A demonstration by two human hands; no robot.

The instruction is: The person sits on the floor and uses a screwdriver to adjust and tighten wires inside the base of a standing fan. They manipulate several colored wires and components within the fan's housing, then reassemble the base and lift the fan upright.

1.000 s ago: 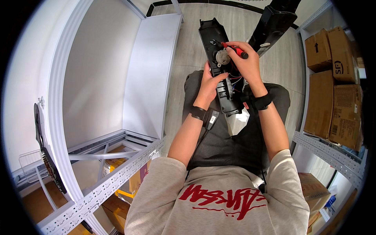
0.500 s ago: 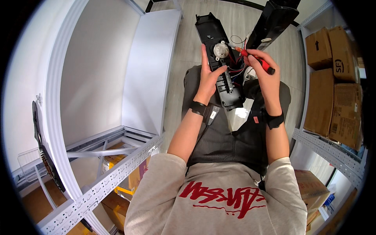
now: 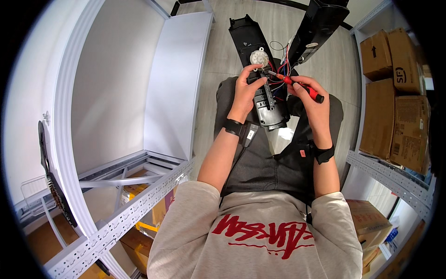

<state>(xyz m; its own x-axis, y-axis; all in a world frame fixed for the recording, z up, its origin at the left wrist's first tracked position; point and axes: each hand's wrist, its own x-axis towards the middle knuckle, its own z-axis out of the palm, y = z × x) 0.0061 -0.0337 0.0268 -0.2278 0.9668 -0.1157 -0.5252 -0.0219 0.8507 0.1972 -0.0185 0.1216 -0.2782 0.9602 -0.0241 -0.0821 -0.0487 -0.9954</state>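
Observation:
Across my lap lies a long black plastic housing (image 3: 246, 35) with its inner side up. A round whitish part (image 3: 259, 57) sits on it, and a narrow dark strip (image 3: 270, 97) runs below that. My left hand (image 3: 244, 92) grips the housing's left side, its index finger and thumb bent over the strip's upper end beside the round part. My right hand (image 3: 314, 98) holds a red and black screwdriver (image 3: 303, 86), its tip pointing left, close to my left fingertips. Whether the tip touches anything is too small to tell. Red, white and blue wires (image 3: 284, 69) run beside the housing.
A second long black casing (image 3: 320, 30) stands beyond my right hand, wires reaching toward it. Cardboard boxes (image 3: 378, 118) fill the shelf at right. A white metal rack (image 3: 125, 209) stands at left. A cable with a grey connector (image 3: 251, 135) lies on my thigh.
My left index finger has come down from the housing's edge to bend beside the round part. The screwdriver has moved down and slightly left, nearer my left fingertips. The housing has shifted slightly left.

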